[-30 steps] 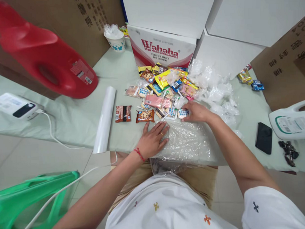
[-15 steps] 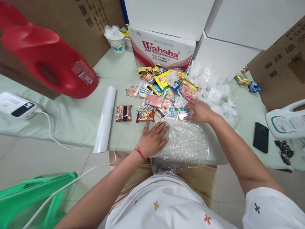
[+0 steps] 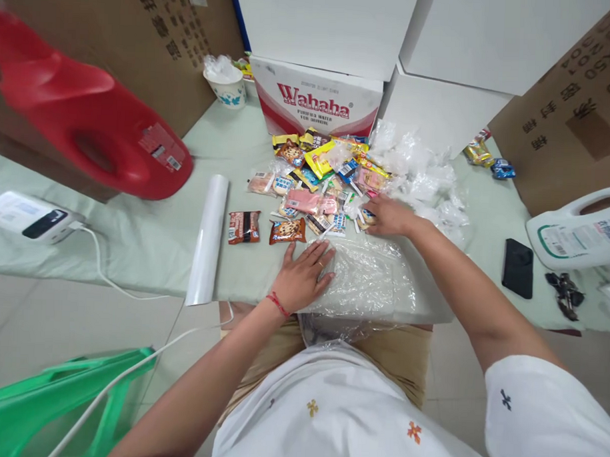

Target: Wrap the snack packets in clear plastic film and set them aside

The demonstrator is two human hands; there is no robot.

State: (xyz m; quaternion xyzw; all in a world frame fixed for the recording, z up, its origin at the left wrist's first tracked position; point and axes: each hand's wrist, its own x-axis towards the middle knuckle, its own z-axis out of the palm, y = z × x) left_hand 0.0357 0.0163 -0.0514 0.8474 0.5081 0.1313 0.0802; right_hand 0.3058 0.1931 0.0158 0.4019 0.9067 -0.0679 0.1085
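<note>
My left hand (image 3: 303, 275) lies flat with its fingers stretched, its tips on the left edge of a clear plastic bag (image 3: 371, 274) spread on the table. My right hand (image 3: 389, 216) is at the front right of a heap of wrapped snacks, its fingers closed on a small cookie packet (image 3: 367, 219), partly hidden by them. Just beyond my left fingertips lies a brown cookie packet (image 3: 287, 230), with a reddish-brown snack packet (image 3: 244, 227) to its left. A yellow packet (image 3: 319, 160) and a pink packet (image 3: 302, 201) show in the heap.
Crumpled clear wrappers (image 3: 417, 169) are piled right of the snacks. A white roll (image 3: 207, 238) and a red jug (image 3: 99, 114) stand left; a phone (image 3: 518, 268), keys (image 3: 565, 295) and a white jug (image 3: 580, 231) are right. A Wahaha carton (image 3: 317, 99) stands behind.
The fingers of my right hand have drawn together on the small cookie packet, which has turned and shifted slightly. My left hand stays flat on the bag. The view has shifted a little.
</note>
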